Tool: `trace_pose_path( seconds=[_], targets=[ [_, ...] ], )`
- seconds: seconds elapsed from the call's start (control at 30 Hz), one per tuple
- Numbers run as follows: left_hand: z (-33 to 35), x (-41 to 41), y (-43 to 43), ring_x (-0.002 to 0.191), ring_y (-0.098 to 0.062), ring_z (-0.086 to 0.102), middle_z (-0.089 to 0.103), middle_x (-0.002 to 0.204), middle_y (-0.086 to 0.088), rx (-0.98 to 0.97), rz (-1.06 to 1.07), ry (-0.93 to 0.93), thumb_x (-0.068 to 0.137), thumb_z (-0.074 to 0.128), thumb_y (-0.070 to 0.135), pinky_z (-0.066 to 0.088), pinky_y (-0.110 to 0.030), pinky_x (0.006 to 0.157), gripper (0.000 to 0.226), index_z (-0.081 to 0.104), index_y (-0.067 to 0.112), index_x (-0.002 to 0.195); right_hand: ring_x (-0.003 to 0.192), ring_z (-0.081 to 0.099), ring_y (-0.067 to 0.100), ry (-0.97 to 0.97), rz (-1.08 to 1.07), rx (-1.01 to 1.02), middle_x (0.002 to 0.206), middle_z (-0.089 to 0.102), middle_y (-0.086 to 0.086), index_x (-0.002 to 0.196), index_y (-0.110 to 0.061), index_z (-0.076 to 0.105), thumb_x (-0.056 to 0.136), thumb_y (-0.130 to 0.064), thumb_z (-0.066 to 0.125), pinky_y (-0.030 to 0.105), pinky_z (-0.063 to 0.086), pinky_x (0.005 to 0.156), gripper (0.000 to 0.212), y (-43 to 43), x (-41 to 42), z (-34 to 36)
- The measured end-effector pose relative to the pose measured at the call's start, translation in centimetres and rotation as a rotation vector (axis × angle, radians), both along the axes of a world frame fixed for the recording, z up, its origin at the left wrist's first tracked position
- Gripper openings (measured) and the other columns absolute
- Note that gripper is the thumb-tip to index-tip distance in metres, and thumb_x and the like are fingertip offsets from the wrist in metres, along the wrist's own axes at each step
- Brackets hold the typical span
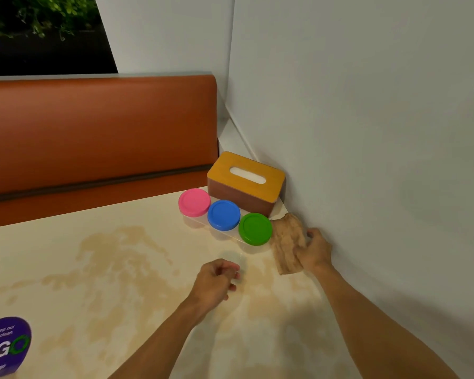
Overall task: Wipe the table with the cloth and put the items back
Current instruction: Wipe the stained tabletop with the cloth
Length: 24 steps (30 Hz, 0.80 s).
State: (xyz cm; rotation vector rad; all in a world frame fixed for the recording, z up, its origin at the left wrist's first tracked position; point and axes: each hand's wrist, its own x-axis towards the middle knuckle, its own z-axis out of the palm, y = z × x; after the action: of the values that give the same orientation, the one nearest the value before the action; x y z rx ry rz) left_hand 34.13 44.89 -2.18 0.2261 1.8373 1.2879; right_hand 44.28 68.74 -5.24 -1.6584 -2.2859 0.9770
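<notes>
Left hand (219,280) hovers over the stained table (121,269), fingers loosely curled, holding nothing. Right hand (316,250) grips the brown cloth (286,244) at the wall (367,160). Beyond, a row: green-lidded jar (255,228), blue-lidded jar (224,215), pink-lidded jar (194,202), contents unclear. In the corner sits the tissue box (245,181), white showing in its slot.

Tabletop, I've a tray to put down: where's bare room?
The tabletop is bare left of the left hand, between the far edge and the purple sticker. By the wall it is crowded: tissue box, three jars, cloth gripped by the right hand.
</notes>
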Motion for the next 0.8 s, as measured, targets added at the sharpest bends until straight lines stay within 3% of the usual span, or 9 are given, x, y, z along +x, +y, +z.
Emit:
trace_pose_path(
  seconds=[0.1,0.17,0.3,0.4,0.5,0.6,0.7,0.8],
  targets=[
    [0.3,0.5,-0.3,0.068,-0.016,0.062,0.073,0.092,-0.004,-0.032,-0.085,-0.039,0.098,0.048,0.014,0.047,-0.028,0.059,0.021,0.069,0.015,0.093,0.106,0.062,0.029,0.075,-0.094,-0.092,0.116,0.065,0.012,0.134,-0.008,0.048,0.078,-0.022,0.075,0.035,0.050,0.091,0.064,-0.3,0.0,1.0],
    [0.5,0.7,-0.4,0.069,-0.014,0.062,0.073,0.095,-0.003,-0.038,-0.133,-0.049,0.099,0.048,0.018,0.048,-0.027,0.060,0.021,0.069,0.017,0.094,0.111,0.060,0.029,0.129,-0.163,-0.129,0.120,0.063,0.011,0.134,-0.008,0.050,0.081,-0.027,0.072,0.037,0.048,0.096,0.061,-0.7,0.5,2.0],
    [1.5,1.1,-0.5,0.072,-0.013,0.063,0.073,0.098,0.002,-0.012,-0.193,-0.056,0.098,0.048,0.022,0.048,-0.026,0.063,0.021,0.068,0.019,0.099,0.093,0.066,0.026,0.340,-0.248,-0.170,0.098,0.071,0.008,0.100,-0.013,0.069,0.087,-0.035,0.064,0.044,0.054,0.090,0.026,-2.1,2.8,4.8],
    [2.9,1.3,-0.8,0.080,-0.014,0.065,0.072,0.105,0.004,0.043,-0.211,-0.063,0.098,0.049,0.025,0.051,-0.027,0.068,0.019,0.066,0.023,0.105,0.095,0.067,0.030,0.557,-0.246,-0.246,0.098,0.070,0.013,0.087,-0.017,0.066,0.092,-0.021,0.056,0.051,0.055,0.089,0.012,-3.9,3.8,8.0],
    [4.5,0.9,-1.4,0.092,-0.019,0.068,0.068,0.114,0.005,0.154,-0.166,-0.088,0.097,0.052,0.033,0.053,-0.032,0.077,0.019,0.062,0.028,0.112,0.096,0.066,0.032,0.720,-0.144,-0.342,0.102,0.069,0.013,0.093,-0.016,0.065,0.088,-0.002,0.051,0.049,0.056,0.084,0.021,-6.8,3.2,11.3],
    [6.3,0.4,-2.3,0.093,-0.021,0.071,0.071,0.112,0.008,0.290,-0.082,-0.158,0.095,0.049,0.052,0.057,-0.035,0.078,0.034,0.060,0.030,0.118,0.096,0.068,0.028,0.793,0.060,-0.448,0.102,0.071,0.010,0.099,-0.019,0.066,0.085,0.003,0.051,0.040,0.055,0.070,0.030,-10.5,2.5,12.9],
    [7.4,0.3,-4.7,0.092,-0.019,0.072,0.074,0.107,0.003,0.394,-0.001,-0.163,0.096,0.050,0.049,0.057,-0.032,0.071,0.035,0.063,0.026,0.118,0.100,0.068,0.022,0.758,0.317,-0.523,0.106,0.072,0.003,0.102,-0.033,0.069,0.082,-0.004,0.057,0.037,0.056,0.076,0.036,-15.1,1.0,13.4],
    [7.7,-0.7,-8.9,0.095,-0.021,0.072,0.075,0.104,-0.003,0.452,0.130,-0.056,0.097,0.055,0.037,0.059,-0.032,0.074,0.031,0.063,0.019,0.121,0.107,0.065,0.023,0.700,0.476,-0.557,0.110,0.070,0.001,0.103,-0.033,0.069,0.075,-0.017,0.063,0.042,0.054,0.088,0.032,-19.2,-1.5,13.9]
  ],
)
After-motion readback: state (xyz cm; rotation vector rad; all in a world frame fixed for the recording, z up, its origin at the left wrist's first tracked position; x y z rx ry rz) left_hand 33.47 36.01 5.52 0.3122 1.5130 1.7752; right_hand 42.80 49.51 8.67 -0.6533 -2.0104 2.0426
